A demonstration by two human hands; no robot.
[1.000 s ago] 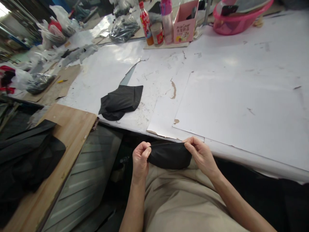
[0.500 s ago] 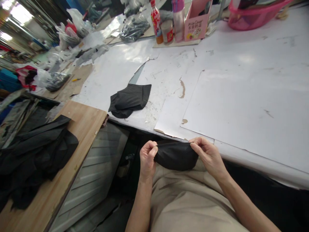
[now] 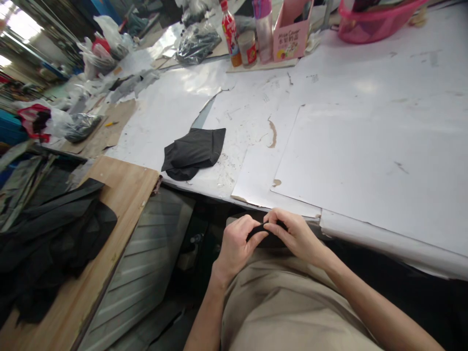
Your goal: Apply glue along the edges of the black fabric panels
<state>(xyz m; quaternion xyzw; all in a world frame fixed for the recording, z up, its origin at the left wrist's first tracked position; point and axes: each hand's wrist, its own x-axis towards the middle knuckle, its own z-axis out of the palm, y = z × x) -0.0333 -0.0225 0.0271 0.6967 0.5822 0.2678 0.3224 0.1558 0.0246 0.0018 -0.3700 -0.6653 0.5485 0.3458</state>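
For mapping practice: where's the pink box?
The pink box is at the head view's top, right of centre, between the purple-topped bottle and the basin.

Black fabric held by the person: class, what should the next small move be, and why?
Probably ease the hands slightly apart to spread the black fabric. The left hand and right hand pinch it close together, and little of it shows between them, so spreading might make its edge easier to see.
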